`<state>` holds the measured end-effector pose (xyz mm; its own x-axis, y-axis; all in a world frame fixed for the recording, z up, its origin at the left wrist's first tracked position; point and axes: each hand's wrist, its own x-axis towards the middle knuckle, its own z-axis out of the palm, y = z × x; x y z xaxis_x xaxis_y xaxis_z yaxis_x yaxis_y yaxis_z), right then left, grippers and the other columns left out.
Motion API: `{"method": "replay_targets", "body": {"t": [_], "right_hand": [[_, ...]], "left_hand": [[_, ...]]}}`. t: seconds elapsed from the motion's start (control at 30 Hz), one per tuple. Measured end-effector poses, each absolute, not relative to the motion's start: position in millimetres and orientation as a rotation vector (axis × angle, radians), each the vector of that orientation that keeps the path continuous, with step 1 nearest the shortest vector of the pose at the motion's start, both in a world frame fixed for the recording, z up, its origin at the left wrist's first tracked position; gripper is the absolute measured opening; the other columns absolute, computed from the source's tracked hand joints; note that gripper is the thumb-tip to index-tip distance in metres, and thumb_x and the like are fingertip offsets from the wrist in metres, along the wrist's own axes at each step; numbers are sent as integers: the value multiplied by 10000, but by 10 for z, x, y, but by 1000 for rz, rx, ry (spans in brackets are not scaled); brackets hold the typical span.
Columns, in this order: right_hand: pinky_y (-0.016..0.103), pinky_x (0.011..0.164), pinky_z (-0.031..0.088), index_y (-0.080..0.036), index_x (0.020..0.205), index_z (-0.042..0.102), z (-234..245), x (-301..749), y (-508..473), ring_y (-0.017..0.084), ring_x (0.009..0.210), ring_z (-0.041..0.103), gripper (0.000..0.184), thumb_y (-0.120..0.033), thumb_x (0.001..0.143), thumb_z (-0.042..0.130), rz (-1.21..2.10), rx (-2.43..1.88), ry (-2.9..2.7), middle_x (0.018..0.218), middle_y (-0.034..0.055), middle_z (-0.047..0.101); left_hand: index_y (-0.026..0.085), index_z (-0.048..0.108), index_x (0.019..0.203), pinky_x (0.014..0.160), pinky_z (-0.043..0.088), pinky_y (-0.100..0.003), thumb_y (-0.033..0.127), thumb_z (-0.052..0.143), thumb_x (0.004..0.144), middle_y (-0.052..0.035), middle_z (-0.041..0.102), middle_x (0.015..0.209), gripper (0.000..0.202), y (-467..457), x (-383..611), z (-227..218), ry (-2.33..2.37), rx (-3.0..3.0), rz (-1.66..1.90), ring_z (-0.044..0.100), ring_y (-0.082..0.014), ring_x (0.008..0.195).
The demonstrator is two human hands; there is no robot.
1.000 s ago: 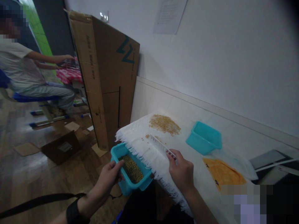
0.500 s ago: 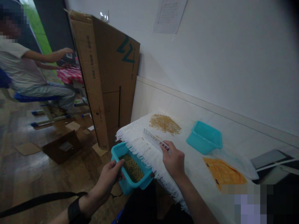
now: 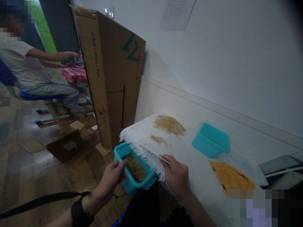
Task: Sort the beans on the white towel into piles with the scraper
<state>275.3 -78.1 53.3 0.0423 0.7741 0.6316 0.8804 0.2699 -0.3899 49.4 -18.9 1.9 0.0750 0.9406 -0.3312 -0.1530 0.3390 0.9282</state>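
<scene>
My left hand grips the near-left rim of a turquoise plastic bin, its thumb over the edge. Greenish-yellow beans lie inside the bin, which is held below the fringed edge of a white cloth. My right hand is closed on a thin white notched strip, held low along the cloth's edge above the bin. Farther back on the cloth lie a spread pile of tan beans and a small cluster of beans.
Another turquoise bin stands at right on the cloth. Beside it are an orange cloth bag and clear plastic. A tall cardboard box leans at the wall. At left a person sits; an opened carton lies on the floor.
My right hand has drawn the strip toward me, to the cloth's fringe by the bin. A small cluster of beans now shows apart from the pile. My left hand keeps its grip.
</scene>
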Motion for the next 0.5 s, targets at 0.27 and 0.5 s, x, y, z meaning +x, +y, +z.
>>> {"method": "replay_targets", "body": {"t": [0.27,0.5], "right_hand": [[213,618,527,-189,935,723,599,2811,-745,159,633,727,265,-275,971,475,-363,-1519,-1651,792,60,780],[237,534,396,-192,991,713,703,3067,-213,179,545,664,220,-267,925,518,-454,-1810,-1556,672,36,729]], "left_hand": [[199,576,598,425,396,-214,467,756,668,31,583,440,329,-210,507,46,1221,873,984,514,-109,393],[214,554,573,397,363,-218,498,732,674,36,556,403,349,-207,522,51,1243,898,991,487,-108,366]]}}
